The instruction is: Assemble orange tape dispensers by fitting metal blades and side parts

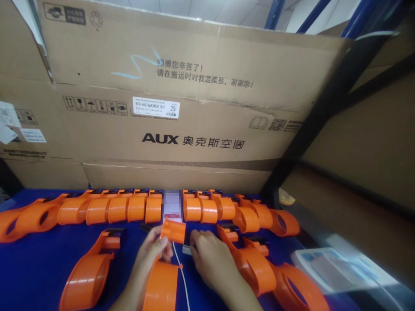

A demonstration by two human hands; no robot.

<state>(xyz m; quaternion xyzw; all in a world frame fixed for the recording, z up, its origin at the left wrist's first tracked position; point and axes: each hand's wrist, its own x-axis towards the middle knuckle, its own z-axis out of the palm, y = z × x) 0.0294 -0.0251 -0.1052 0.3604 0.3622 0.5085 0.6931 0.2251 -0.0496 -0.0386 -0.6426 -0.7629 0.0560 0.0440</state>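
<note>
My left hand point(157, 244) is closed on the upper end of an orange tape dispenser point(162, 285), whose round part hangs down below the fingers. To its right, my right hand point(207, 255) has its fingers bent round a small grey metallic piece point(187, 249), beside the dispenser's orange head. Most of that piece is hidden by the fingers. A white cable point(181, 270) runs down between the two hands. Just behind them lies a phone-like device point(172, 205) with a partly blurred screen.
Orange dispensers point(137, 208) stand in a row along the back of the blue table point(29, 268). Another dispenser point(86, 276) is at the left, and several more point(259, 268) are at the right. Behind rises a cardboard sheet point(194, 108). A white-and-blue box point(333, 268) lies at the right.
</note>
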